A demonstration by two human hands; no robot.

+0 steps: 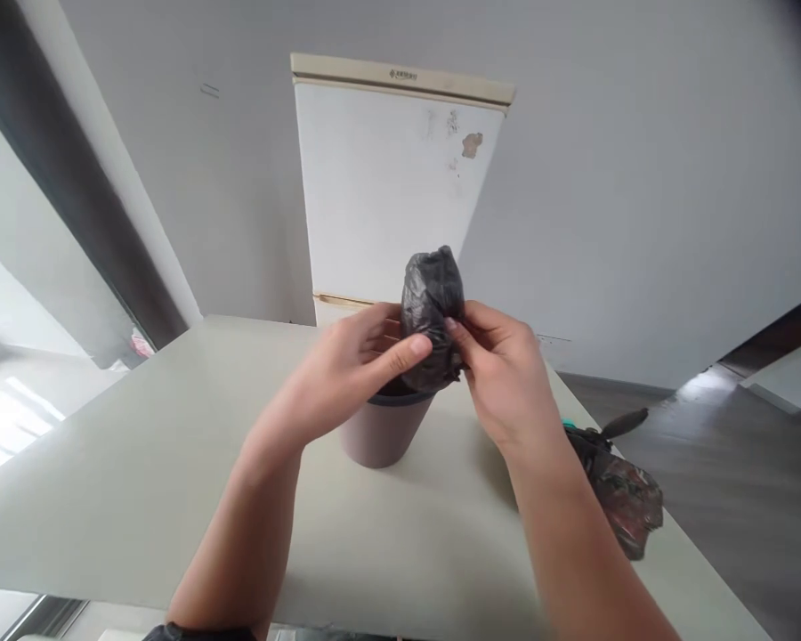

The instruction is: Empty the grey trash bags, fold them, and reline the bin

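A crumpled black plastic bag (433,289) is held up between my two hands. My left hand (357,361) is closed around its left side, with the thumb across the front and the other fingers partly hidden behind. At the bag's lower right, my right hand (500,361) pinches the plastic between thumb and fingers. Just below the bag stands a mauve trash bin (380,436) with a dark rim, upright on the pale table (400,534). My hands and the bag hide part of the bin's mouth.
Near the table's right edge lies a dark, see-through plastic bag (627,499) with reddish contents, partly behind my right forearm. A dark item with a green part (569,424) is beside it. A white refrigerator (387,187) stands beyond the table against the grey wall.
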